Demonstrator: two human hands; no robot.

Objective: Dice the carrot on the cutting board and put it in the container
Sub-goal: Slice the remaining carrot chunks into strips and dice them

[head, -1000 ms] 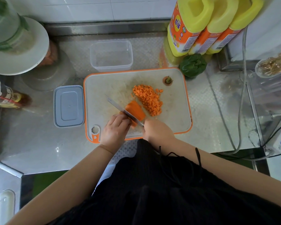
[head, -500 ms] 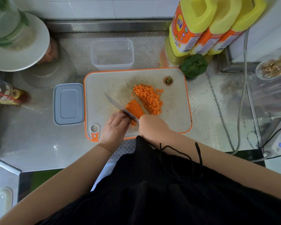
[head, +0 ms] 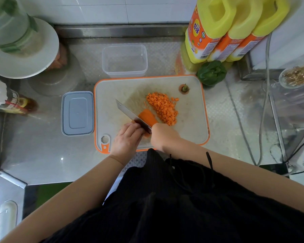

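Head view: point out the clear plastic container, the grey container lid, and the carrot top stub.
clear plastic container (head: 124,50), head view, far rim
grey container lid (head: 77,113), head view, centre of its flat top
carrot top stub (head: 184,88), head view, cut end with green stem

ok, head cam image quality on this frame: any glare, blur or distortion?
Head view: barrel distortion bends the yellow bottles and counter edges; soft glare on the steel counter; the near jar at upper left is out of focus; diced carrot and knife stay sharp.
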